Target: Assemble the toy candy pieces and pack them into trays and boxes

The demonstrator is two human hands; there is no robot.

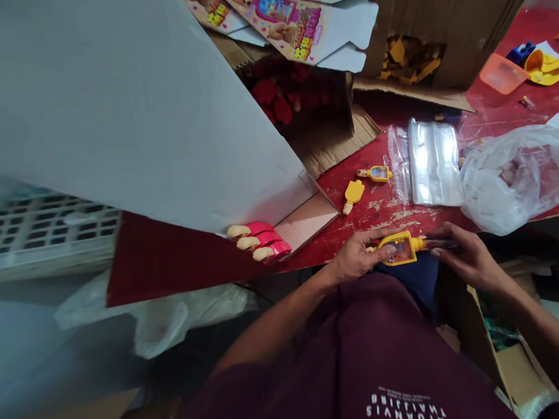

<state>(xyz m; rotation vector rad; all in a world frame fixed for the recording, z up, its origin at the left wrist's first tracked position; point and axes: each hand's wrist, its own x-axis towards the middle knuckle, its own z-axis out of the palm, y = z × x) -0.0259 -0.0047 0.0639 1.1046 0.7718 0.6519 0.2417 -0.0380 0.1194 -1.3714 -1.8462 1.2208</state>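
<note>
My left hand (pixel 358 255) is closed on a small yellow plastic toy (pixel 401 248) with a clear window, its thumb lying over the window's lower left. From the toy's right end sticks out a dark, see-through tube (pixel 434 243). My right hand (pixel 469 255) pinches this tube between thumb and fingers; whether it is fixed to the toy I cannot tell. Just beyond, on the red table (pixel 307 254), lie a similar yellow toy (pixel 380 173) with a printed window and another yellow toy (pixel 354 193) showing its plain back.
Clear plastic bags (pixel 435 163) and a crumpled translucent bag (pixel 497 184) lie at right. A white carton (pixel 194 125) fills the left, three red pieces with beige tops (pixel 262 240) beside its corner. Behind stands a cardboard box (pixel 438 6) of yellow parts, near flat printed cartons (pixel 302 21).
</note>
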